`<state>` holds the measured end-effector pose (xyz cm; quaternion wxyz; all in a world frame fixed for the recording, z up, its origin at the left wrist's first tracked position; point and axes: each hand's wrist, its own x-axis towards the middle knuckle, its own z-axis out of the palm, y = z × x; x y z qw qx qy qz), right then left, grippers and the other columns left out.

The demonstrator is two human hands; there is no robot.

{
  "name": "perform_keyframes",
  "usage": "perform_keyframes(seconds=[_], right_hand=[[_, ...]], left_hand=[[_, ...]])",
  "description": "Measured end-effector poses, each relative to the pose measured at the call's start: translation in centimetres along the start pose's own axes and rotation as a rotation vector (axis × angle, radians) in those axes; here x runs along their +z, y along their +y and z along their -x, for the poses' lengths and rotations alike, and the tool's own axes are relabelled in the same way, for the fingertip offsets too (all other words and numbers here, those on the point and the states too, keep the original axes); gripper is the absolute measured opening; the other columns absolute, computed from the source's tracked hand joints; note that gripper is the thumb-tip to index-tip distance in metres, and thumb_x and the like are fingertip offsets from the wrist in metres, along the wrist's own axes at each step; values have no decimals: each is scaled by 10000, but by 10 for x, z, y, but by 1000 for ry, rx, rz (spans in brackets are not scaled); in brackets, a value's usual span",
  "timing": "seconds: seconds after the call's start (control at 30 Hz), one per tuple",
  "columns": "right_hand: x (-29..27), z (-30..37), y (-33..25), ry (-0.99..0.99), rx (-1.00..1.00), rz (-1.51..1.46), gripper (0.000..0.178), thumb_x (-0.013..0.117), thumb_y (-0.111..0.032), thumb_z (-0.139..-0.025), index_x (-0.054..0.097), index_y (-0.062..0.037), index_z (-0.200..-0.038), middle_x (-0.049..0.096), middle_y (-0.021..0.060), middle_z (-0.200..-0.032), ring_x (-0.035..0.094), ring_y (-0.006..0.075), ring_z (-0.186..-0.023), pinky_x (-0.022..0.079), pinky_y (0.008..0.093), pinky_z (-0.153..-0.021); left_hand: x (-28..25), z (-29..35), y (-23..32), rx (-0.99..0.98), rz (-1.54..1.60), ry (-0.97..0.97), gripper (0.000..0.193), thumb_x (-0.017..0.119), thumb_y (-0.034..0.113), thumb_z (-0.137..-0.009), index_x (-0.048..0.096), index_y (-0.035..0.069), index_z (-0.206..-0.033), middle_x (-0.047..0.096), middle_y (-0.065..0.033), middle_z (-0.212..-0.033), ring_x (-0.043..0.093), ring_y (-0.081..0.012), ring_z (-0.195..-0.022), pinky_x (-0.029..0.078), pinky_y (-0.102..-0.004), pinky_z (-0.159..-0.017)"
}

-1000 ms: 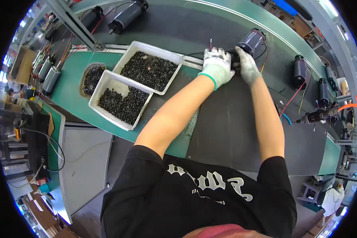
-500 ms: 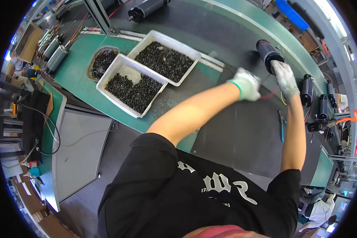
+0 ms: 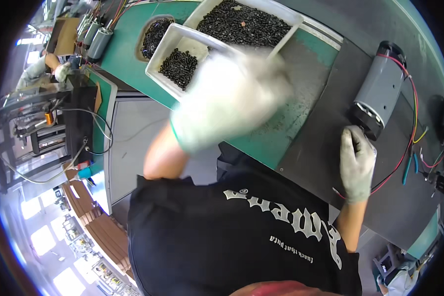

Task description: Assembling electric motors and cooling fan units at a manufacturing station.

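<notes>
A grey cylindrical electric motor (image 3: 380,91) with black ends lies tilted on the dark work surface at the right. Red, yellow and dark wires run from its far end. My right hand (image 3: 356,160), in a whitish glove, is closed at the motor's near black end, fingers curled against it; the exact grip is partly hidden. My left hand (image 3: 232,96), gloved too, is smeared by motion above the nearer white tray (image 3: 155,69) of small black cylindrical parts (image 3: 178,68). It covers much of that tray, and its fingers cannot be made out.
Behind stands a second white tray (image 3: 301,19) full of small black parts. A smaller tub (image 3: 142,42) of dark rings sits left of the trays. Blue-handled pliers (image 3: 407,170) lie at the right. More grey motors (image 3: 99,43) stand at the far left, near another person's gloved hand (image 3: 61,71).
My left hand has swung left from beside the motor to over the nearer tray. The motor and my right hand now appear closer, and the whole view has shifted.
</notes>
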<state>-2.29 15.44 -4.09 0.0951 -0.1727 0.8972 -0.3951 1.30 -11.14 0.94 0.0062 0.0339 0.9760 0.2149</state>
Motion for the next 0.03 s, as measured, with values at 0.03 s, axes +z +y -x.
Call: perform_keyframes(seconds=[0.03], right_hand=[[-10, 0, -1, -110, 1, -88, 163, 547, -114, -922, 608, 23, -987, 548, 71, -719, 451, 148, -616, 404, 285, -609]], left_hand=[[-17, -15, -23, -238, -112, 26, 326, 691, 253, -752, 690, 131, -1054, 664, -133, -1129, 673, -326, -886, 563, -379, -763]])
